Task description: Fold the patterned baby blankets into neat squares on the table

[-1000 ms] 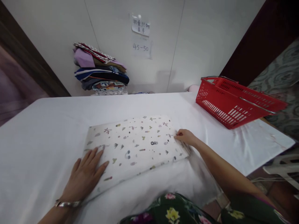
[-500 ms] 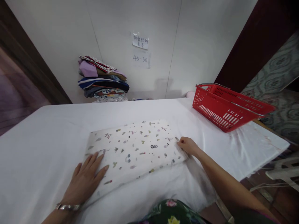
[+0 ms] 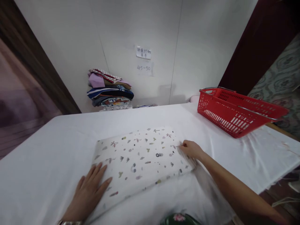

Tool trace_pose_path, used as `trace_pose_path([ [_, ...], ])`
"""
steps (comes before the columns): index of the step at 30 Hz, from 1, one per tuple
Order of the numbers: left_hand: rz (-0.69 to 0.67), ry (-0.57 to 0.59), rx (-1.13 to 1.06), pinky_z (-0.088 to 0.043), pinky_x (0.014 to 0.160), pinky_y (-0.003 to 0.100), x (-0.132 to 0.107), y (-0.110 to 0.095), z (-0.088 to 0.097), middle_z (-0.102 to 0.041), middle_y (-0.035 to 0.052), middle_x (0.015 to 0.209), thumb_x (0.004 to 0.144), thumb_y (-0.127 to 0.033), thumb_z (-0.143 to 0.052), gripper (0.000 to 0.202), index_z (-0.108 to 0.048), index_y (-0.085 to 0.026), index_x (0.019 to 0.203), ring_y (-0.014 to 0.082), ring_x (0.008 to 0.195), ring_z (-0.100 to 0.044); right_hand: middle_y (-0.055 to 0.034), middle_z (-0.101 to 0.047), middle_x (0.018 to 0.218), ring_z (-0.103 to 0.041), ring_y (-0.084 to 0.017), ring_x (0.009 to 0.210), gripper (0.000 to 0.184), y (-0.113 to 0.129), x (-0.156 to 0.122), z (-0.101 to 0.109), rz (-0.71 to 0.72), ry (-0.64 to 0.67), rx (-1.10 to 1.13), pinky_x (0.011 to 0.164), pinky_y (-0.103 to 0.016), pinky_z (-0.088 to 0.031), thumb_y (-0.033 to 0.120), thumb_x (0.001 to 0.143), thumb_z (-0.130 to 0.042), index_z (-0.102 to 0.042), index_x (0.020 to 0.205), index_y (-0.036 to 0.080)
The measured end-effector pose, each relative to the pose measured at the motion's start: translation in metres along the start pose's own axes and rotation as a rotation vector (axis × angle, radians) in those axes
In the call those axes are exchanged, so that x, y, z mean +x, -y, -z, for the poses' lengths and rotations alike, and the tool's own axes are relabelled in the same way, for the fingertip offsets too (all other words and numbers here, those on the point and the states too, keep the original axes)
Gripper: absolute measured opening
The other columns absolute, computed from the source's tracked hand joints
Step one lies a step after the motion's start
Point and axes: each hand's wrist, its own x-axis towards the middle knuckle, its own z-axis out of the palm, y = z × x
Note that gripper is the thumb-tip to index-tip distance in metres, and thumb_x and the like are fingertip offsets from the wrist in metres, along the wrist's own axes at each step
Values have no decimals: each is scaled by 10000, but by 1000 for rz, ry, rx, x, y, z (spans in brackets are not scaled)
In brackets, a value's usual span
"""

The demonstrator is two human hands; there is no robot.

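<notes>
A white cloth [image 3: 140, 159] printed with small leaf, rainbow and other motifs lies folded into a rough rectangle in front of me. My left hand [image 3: 90, 189] rests flat on its near left part, fingers spread. At the opposite side, my right hand [image 3: 191, 149] pinches the right edge of the cloth between thumb and curled fingers. Below that hand, the cloth's right edge looks slightly gathered.
A white-covered table [image 3: 67, 140] spans the view. At its back left stands a stack of folded fabrics [image 3: 110, 90]. A red plastic basket [image 3: 234, 114] with metal handles sits at the back right. Paper notes [image 3: 144, 61] hang on the wall.
The view has shifted, so everything appears slightly lower and further right. Both hands keep their places on the cloth, the left flat and the right pinching the edge.
</notes>
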Motion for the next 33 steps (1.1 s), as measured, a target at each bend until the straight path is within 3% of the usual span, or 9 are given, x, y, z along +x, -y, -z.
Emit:
trace_pose_path([
  [7,37,58,21,-217,1081,505,0,-2,4,-250,47,1473,847,-514,-253,639,-322,-181,1389,246,1371,-153,-39,-638,776,-537,-151,686,219,24,47,-6,-18,-53,-36,552,-234,-285,405,775,-548,-590,739,192],
  [16,16,-24,13,-242,1069,507,-2,1,-4,-288,46,1461,847,-501,-267,617,-348,-194,1376,252,1363,-192,-6,-621,713,-519,-134,661,172,9,48,-9,-9,-140,59,549,-225,-287,339,786,-517,-571,700,200],
  [21,24,1,-10,-223,1078,515,-3,1,-3,-282,42,1463,840,-519,-279,628,-351,-194,1373,253,1365,-183,-8,-619,698,-518,-131,635,188,6,49,-9,-28,-83,79,540,-228,-287,352,786,-515,-562,692,197],
  [27,42,-9,-87,-252,1065,514,2,10,4,-333,48,1442,847,-484,-304,557,-407,-239,1336,253,1352,-228,-30,-644,760,-540,-151,681,233,21,65,-8,-10,-99,-7,550,-236,-290,417,793,-518,-590,758,198],
  [30,53,-64,-54,-237,1064,524,5,12,2,-305,56,1455,852,-484,-258,567,-417,-221,1328,255,1365,-189,-46,-654,806,-554,-164,715,242,33,83,-8,-12,-103,-22,556,-240,-295,422,797,-513,-602,792,198],
  [33,101,-35,-28,-237,1061,529,7,8,1,-294,72,1460,842,-509,-251,608,-408,-190,1335,267,1364,-188,-58,-656,837,-563,-176,739,232,43,102,-11,-35,-127,15,566,-244,-307,406,793,-516,-606,830,195],
])
